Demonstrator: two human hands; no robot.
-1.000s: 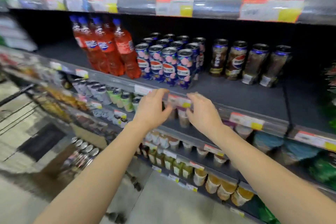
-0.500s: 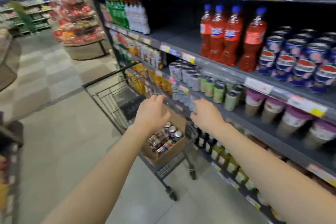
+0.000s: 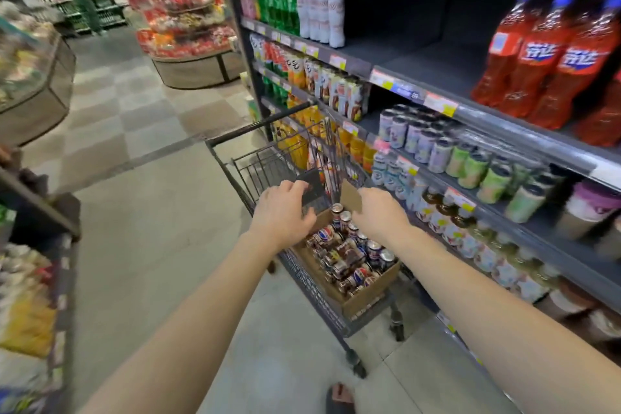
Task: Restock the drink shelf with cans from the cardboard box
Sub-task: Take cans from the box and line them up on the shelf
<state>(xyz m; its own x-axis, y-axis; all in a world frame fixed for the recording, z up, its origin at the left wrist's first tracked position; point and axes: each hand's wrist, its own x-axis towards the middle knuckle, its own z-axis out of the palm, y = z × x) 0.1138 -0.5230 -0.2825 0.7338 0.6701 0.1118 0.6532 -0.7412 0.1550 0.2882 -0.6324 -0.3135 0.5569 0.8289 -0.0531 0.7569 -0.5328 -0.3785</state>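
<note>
Head view: the left hand and right hand, both empty with fingers relaxed, are hovering over Pepsi cans in the cardboard box just beneath them; the next move is likely gripping cans.

A single wide-angle view from the person's head height, looking forward and down along a shop aisle. Both bare forearms reach away from the lens from the bottom edge, with the left hand and right hand near the centre, above a cardboard box in a wire cart. The drink shelf runs close along the right side, bowed by the lens. The floor fills the lower left; a foot shows at the bottom edge.
</note>
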